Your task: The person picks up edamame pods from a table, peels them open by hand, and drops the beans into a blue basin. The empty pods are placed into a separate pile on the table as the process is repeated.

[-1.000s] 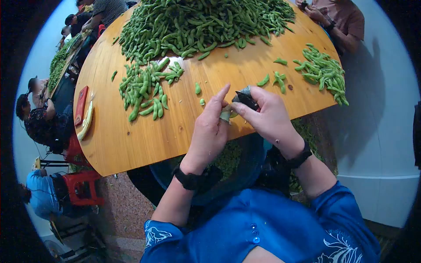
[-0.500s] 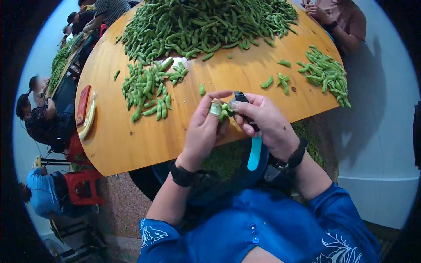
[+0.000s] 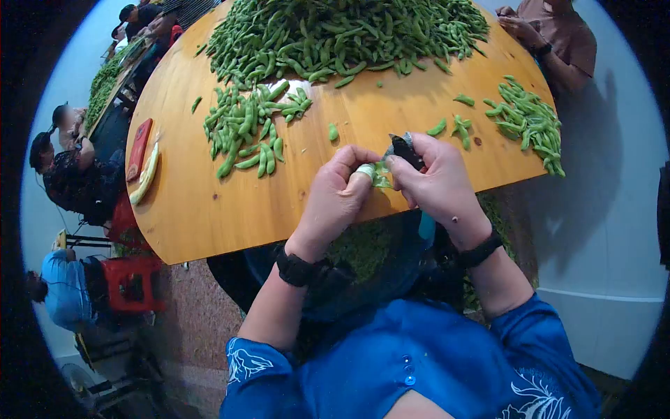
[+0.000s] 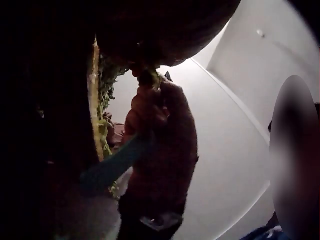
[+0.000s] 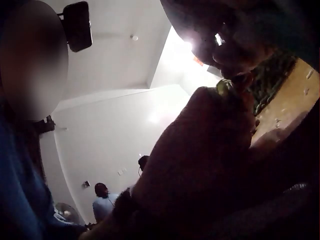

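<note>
In the head view the left hand (image 3: 336, 199) pinches a green pod (image 3: 381, 176) between thumb and forefinger, with pale wrapping on the thumb. Against the pod's other side, the right hand (image 3: 438, 183) grips a tool with a black part (image 3: 406, 151) and a turquoise handle (image 3: 426, 225) that hangs below the palm. Both hands meet over the table's near edge. In the left wrist view the turquoise handle (image 4: 112, 167) crosses in front of the dark right hand (image 4: 162, 145). The right wrist view shows the pod (image 5: 226, 88) at the fingertips, mostly in shadow.
A big heap of pods (image 3: 349, 35) covers the back of the wooden table (image 3: 209, 209). Smaller piles lie left (image 3: 241, 126) and right (image 3: 527, 122). A red case (image 3: 139, 150) sits far left. Below the edge stands a dark tub (image 3: 279, 293). Other people sit around.
The black part and turquoise handle have shifted in the right hand, the handle now showing less. A single bean that lay near the left hand is out of sight. The head view has shifted slightly.
</note>
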A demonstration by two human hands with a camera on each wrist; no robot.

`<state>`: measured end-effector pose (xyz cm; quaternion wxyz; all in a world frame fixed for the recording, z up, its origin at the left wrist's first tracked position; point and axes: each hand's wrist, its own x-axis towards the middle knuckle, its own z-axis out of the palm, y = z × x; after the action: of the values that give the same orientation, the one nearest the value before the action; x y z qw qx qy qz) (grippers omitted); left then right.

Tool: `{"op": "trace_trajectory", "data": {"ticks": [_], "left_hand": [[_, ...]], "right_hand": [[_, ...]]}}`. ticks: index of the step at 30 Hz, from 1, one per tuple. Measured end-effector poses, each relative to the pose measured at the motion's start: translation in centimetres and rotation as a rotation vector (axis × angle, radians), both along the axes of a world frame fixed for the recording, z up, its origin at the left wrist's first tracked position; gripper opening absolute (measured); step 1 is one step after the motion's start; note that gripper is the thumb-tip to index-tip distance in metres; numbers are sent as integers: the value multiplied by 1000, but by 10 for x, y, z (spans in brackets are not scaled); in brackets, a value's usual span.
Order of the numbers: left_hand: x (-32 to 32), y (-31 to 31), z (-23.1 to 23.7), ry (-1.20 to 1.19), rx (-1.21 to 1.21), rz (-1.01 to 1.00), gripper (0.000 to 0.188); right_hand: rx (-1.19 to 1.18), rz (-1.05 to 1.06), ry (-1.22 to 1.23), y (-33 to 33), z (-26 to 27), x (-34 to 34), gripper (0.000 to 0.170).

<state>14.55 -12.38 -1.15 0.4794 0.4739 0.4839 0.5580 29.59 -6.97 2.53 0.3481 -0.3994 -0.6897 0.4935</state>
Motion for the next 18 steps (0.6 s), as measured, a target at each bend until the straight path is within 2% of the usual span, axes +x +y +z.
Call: {"op": "trace_trajectory", "data": {"ticks": [4,7,9,13,15,16,17,18], "left_hand": [[2,0,4,-29,-14,-25,14],[-2,1,0,67,-84,-37,15],[-2,4,-4,305,93,40,15],[-2,-3,9,252,-17,65,16],[-6,-20,11,585,194,245,19],[-9,-32,17,688,177,241,20],[-10,-42,18,693,178,238,20],[-12,-52,19,858,158,184,21]], "right_hand": [[119,46,-7,0,-4,3,19],[137,71,-80,-4,-3,1,18],[111,76,-86,-7,-5,-1,19],[167,-7,-54,2,-5,7,18],[-35,-126,-57,14,7,23,16],[-36,-127,-53,24,6,34,16],[45,-174,-106,35,3,45,15],[125,-220,-159,44,-1,55,15]]}}
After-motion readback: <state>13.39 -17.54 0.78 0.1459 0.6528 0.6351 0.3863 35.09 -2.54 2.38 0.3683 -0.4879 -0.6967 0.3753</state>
